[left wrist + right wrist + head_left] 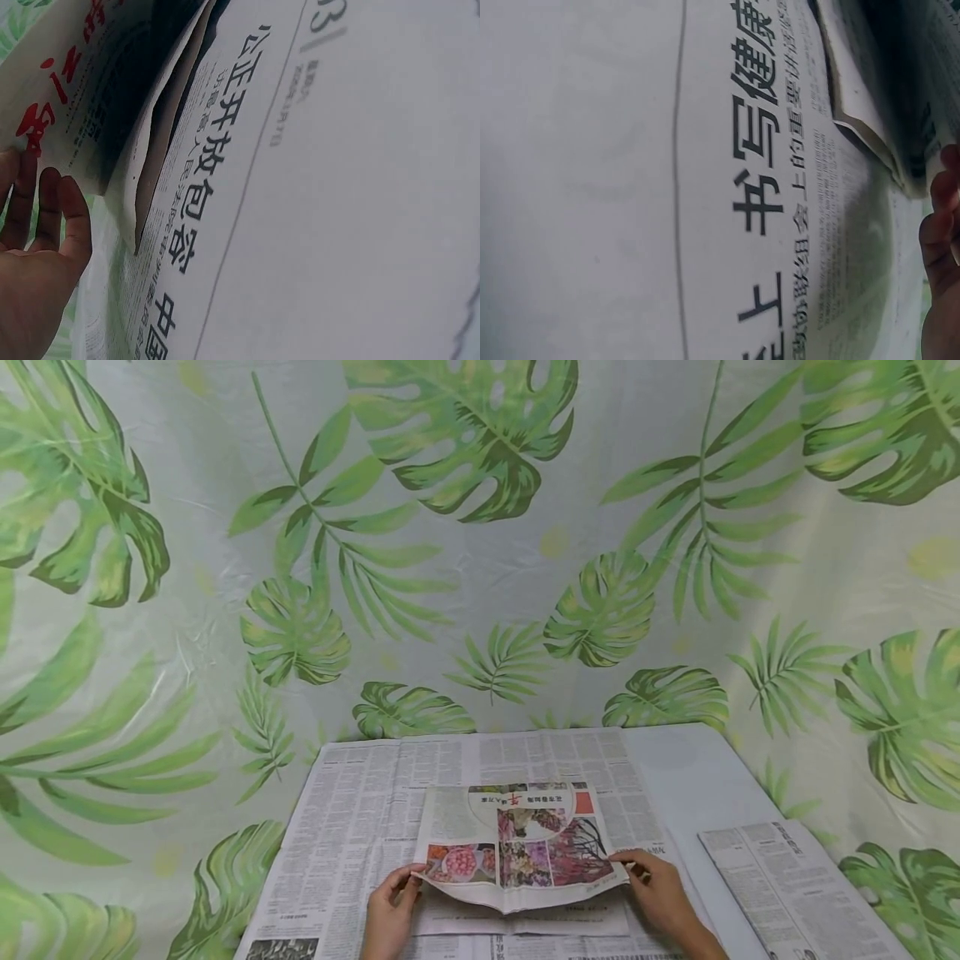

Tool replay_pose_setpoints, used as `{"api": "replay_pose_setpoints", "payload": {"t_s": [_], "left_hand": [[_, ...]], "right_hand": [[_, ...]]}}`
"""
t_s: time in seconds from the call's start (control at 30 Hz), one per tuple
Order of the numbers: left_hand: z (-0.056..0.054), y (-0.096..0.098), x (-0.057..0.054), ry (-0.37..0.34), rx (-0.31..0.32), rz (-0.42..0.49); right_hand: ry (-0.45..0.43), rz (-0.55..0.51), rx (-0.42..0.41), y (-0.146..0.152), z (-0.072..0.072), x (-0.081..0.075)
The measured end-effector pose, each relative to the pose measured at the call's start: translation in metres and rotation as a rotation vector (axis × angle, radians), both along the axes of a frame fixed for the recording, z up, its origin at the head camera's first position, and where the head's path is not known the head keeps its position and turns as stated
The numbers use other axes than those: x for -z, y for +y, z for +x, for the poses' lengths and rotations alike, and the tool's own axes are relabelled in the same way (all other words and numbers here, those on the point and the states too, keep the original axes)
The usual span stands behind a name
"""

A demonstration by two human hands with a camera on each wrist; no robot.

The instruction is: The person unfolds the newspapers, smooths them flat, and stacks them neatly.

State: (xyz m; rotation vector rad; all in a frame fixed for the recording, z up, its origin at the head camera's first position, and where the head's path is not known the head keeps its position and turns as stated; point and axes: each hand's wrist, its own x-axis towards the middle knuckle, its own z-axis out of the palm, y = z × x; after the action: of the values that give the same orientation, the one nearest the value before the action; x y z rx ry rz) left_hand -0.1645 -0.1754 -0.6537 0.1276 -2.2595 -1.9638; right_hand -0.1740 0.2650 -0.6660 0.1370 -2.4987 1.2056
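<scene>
A folded newspaper (528, 860) with colour photos of flowers lies in the middle of the table, its near edge raised and sagging at the centre. At its near left corner, my left hand (392, 902) pinches the paper between thumb and fingers. My right hand (658, 889) grips the near right corner in the same way. The left wrist view shows the left hand (45, 240) holding a lifted sheet with red print. In the right wrist view, fingertips of the right hand (943, 225) are at the raised paper's edge. More newsprint layers lie beneath it.
Newspaper sheets (345, 810) cover much of the white table (682, 777). Another folded newspaper (795, 893) rests at the table's right edge. Behind stands a pale curtain (487, 585) printed with green leaves, which also hangs at both sides.
</scene>
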Motion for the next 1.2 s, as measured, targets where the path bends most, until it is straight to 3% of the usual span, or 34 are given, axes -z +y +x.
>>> {"api": "replay_pose_setpoints", "payload": {"t_s": [0.2,0.5,0.9,1.2], "left_hand": [[0.000,-0.002,-0.005,0.006,-0.076,0.004],[-0.003,-0.005,-0.014,0.002,-0.117,-0.031],[-0.002,-0.007,-0.047,0.078,-0.162,-0.053],[-0.007,-0.005,-0.063,0.162,-0.201,-0.075]], "right_hand": [[0.057,0.012,0.004,0.004,0.000,-0.002],[0.120,0.029,-0.006,0.004,0.001,-0.011],[0.140,0.016,-0.068,0.000,0.005,-0.038],[0.101,-0.058,-0.091,-0.002,0.006,-0.051]]}}
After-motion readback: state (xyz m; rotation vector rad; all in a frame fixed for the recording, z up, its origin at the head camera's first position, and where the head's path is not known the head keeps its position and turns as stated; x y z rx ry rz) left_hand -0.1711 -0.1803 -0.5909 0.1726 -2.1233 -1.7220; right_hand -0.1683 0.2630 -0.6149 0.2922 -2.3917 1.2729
